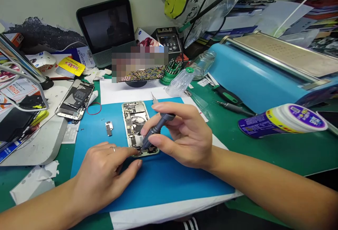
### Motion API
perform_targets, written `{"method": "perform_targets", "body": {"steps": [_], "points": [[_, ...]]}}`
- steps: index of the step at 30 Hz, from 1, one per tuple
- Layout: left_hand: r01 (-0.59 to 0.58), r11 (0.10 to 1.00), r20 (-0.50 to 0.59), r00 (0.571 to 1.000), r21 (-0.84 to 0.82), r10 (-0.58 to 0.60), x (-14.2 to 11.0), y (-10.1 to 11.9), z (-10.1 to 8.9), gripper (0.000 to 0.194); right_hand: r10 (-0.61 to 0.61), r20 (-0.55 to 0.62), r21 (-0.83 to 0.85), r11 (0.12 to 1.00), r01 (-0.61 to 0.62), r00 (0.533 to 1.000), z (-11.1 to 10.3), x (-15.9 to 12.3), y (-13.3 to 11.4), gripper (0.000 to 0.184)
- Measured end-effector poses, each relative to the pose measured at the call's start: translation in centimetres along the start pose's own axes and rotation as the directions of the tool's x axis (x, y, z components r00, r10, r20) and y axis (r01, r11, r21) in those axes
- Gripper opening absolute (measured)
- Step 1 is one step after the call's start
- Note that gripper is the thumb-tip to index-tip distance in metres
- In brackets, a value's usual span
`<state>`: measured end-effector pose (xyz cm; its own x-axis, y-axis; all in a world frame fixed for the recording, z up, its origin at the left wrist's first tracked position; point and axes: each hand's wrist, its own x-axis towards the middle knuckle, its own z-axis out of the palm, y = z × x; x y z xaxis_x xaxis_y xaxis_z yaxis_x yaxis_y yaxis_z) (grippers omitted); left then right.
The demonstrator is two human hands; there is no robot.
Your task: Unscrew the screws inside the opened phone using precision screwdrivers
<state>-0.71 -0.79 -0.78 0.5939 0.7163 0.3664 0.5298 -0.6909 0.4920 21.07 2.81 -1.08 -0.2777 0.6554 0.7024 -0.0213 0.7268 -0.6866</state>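
Observation:
An opened phone lies on the blue mat, its inner parts exposed. My right hand grips a dark grey screwdriver, slanted so that its tip meets the phone's lower end. My left hand, with a ring on one finger, rests on the mat; its index fingertip touches the phone's lower left corner, close to the screwdriver tip. The thumb is apart from the index finger, and the other fingers are partly hidden. A small removed phone part lies left of the phone. Behind my right hand a second slim tool tip shows.
Another opened phone sits at the left beside a red rubber band. Bits fill a green holder at the back. On the right are a purple-and-white tub, a green-handled tool and a blue machine.

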Motion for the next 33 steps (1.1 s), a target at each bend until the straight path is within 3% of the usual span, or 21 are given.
{"method": "perform_targets", "body": {"steps": [3, 6, 11, 33], "points": [[0.002, 1.0, 0.035, 0.999, 0.024, -0.003, -0.1, 0.1, -0.1, 0.016, -0.061, -0.016, -0.091, 0.994, 0.06, 0.998, -0.5, 0.1, 0.6, 0.042], [-0.086, 0.992, 0.071, 0.994, 0.089, 0.08, -0.2, 0.1, 0.0, 0.02, -0.152, 0.037, -0.195, 0.968, 0.156, 0.988, -1.0, 0.0, 1.1, 0.048], [-0.194, 0.952, 0.106, 0.979, 0.235, 0.174, -0.5, 0.0, 0.4, 0.032, -0.131, 0.129, -0.277, 0.947, 0.163, 0.983, -1.2, -0.2, 1.2, 0.05], [-0.179, 0.959, 0.151, 0.977, 0.22, 0.148, -0.3, 0.1, 0.3, 0.035, -0.159, 0.165, -0.275, 0.94, 0.2, 0.973, -0.9, -0.2, 1.1, 0.049]]}}
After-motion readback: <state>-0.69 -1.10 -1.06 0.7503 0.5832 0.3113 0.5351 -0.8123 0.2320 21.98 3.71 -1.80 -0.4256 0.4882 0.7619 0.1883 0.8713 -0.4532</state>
